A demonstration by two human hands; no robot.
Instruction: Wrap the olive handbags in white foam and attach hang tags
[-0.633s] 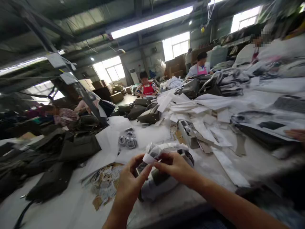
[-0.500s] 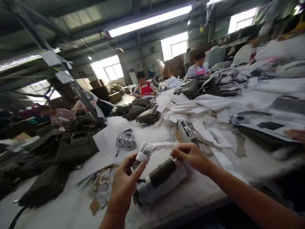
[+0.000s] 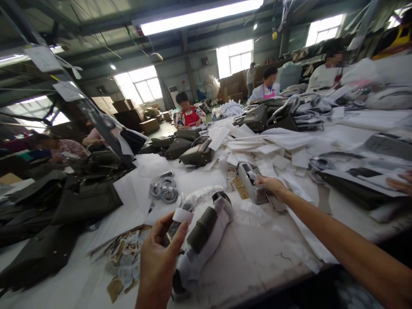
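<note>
My left hand (image 3: 161,253) is closed around one side of a bag handle (image 3: 202,229), where a white paper band (image 3: 183,216) circles it. The handle is dark olive, curved, and partly covered in thin white wrapping (image 3: 202,259). Its other side lies on the table, with an olive sleeve and a dark end showing. Farther right, my right hand (image 3: 273,187) has its fingertips pinched together at a grey tape dispenser (image 3: 254,189). What sits between those fingertips is too small to make out.
Olive bags (image 3: 196,150) and loose white sheets (image 3: 267,143) cover the far table. Coiled grey straps (image 3: 168,190) lie behind the handle, and paper scraps (image 3: 124,262) left of my left hand. A co-worker's hand (image 3: 401,180) rests by a bag at right. Other people sit beyond.
My right hand has left the handle's wrapping and moved right and forward to the tape dispenser. My left hand keeps its hold; the handle's free end now points farther away from me.
</note>
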